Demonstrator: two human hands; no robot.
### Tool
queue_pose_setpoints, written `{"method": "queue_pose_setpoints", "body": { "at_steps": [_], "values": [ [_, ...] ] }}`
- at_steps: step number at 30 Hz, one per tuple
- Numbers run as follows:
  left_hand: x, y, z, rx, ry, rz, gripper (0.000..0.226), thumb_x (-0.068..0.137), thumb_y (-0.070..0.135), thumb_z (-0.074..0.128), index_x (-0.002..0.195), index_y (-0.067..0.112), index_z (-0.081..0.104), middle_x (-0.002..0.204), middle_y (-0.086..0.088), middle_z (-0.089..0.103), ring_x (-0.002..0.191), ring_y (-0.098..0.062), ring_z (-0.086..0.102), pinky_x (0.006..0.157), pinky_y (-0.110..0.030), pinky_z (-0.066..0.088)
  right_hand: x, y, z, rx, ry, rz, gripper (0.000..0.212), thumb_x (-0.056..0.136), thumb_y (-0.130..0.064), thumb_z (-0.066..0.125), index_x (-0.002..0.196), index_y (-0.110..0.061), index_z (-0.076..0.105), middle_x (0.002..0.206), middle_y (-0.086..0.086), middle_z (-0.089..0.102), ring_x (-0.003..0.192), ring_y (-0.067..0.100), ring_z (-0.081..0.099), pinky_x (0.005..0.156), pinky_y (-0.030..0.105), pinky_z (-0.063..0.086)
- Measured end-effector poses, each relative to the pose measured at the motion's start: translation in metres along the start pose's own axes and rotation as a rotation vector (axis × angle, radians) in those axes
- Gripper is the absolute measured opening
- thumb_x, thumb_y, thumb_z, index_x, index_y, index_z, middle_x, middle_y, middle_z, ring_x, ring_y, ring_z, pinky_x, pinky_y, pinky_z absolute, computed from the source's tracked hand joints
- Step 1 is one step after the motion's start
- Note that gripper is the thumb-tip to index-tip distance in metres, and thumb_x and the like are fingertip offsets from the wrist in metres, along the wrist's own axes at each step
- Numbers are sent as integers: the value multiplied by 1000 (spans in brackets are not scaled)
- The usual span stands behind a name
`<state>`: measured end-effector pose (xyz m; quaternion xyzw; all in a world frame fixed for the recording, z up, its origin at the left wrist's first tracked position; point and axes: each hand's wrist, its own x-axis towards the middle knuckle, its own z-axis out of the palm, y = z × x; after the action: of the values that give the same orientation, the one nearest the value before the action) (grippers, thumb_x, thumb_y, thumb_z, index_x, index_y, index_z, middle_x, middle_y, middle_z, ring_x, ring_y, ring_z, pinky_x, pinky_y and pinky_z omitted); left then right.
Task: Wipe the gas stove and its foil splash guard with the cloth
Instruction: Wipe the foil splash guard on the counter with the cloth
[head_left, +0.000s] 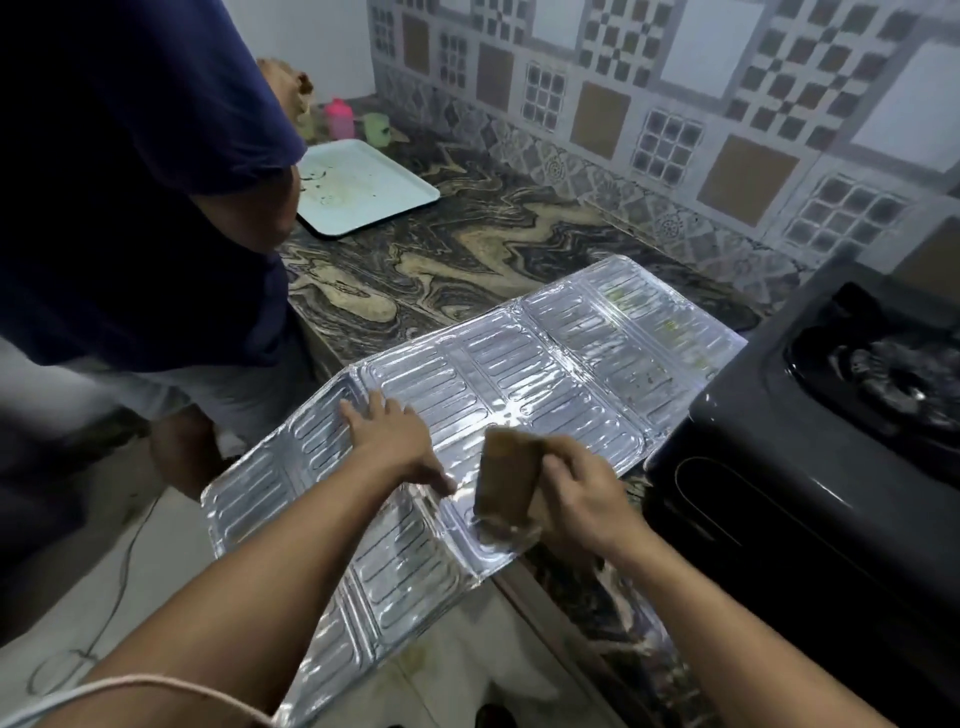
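With the left hand (390, 435) pressing flat on the foil splash guard (571, 353), the right hand (566, 499) is gripping the brown cloth (506, 480), best dragged firmly along the ribs beside it.

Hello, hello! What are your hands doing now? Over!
Left hand flat on foil splash guard. Right hand gripping cloth, on foil. Gas stove untouched. Person alongside.

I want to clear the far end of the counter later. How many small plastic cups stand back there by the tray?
2: a pink cup and a green cup beside it, both behind the tray. The other person's sleeve may hide more.
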<state>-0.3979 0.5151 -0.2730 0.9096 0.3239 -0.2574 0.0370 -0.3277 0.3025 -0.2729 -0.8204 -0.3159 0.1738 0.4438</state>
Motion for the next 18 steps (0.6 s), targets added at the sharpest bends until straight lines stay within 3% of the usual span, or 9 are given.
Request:
{"method": "queue_pose_setpoints", "body": {
  "at_steps": [2, 4, 7, 9, 12, 15, 18],
  "values": [
    [-8, 5, -9, 36, -25, -16, 107, 61, 82, 60, 143, 15, 42, 160, -24, 7, 146, -45, -9, 109, -73, -3, 22, -3, -8, -13, 175, 80, 25, 97, -15, 46, 116, -19, 61, 105, 2, 65, 99, 19, 58, 83, 29, 42],
    [-11, 13, -16, 29, 42, -50, 107, 64, 89, 47, 141, 14, 44, 159, -26, 7, 146, -47, -7, 108, -74, -1, 36, -8, -12, -29, 278, 111, 28, 99, -18, 42, 124, -20, 56, 101, -1, 63, 92, 19, 57, 74, 29, 41],
    [-1, 28, -15, -13, 219, 18, 122, 67, 91, 38, 153, 7, 12, 161, -22, -3, 148, -41, -7, 112, -69, 0, 47, -14, -6, -92, 337, 79, 33, 102, -19, 37, 134, -21, 46, 97, 0, 59, 75, 18, 53, 56, 30, 37],
    [8, 35, -6, -63, 174, 146, 126, 68, 88, 42, 154, 9, -6, 161, -16, -15, 148, -34, -14, 114, -65, -7, 53, -14, -1, -102, 365, 101, 32, 102, -20, 36, 132, -18, 46, 96, 2, 57, 74, 18, 52, 60, 35, 41],
    [18, 34, 9, -154, 44, 186, 136, 60, 87, 54, 153, 12, -12, 161, -9, -19, 149, -28, -15, 115, -65, -4, 69, -16, -3, 62, 434, 218, 29, 102, -22, 36, 125, -17, 52, 94, -1, 55, 90, 23, 55, 73, 31, 39],
    [20, 24, 0, -117, 47, 159, 136, 54, 81, 67, 154, 13, 5, 163, -9, -5, 150, -33, -2, 114, -66, 5, 90, -16, -11, 83, 469, 214, 32, 102, -26, 34, 129, -20, 51, 110, 6, 61, 103, 27, 57, 81, 35, 43],
    [20, 19, -26, -34, 37, 102, 114, 54, 83, 65, 142, 13, 41, 160, -18, 15, 147, -42, 5, 110, -72, 3, 105, -10, -13, -38, 477, 139, 31, 101, -29, 32, 127, -22, 46, 112, 12, 62, 100, 33, 59, 80, 43, 50]
  ]
}}
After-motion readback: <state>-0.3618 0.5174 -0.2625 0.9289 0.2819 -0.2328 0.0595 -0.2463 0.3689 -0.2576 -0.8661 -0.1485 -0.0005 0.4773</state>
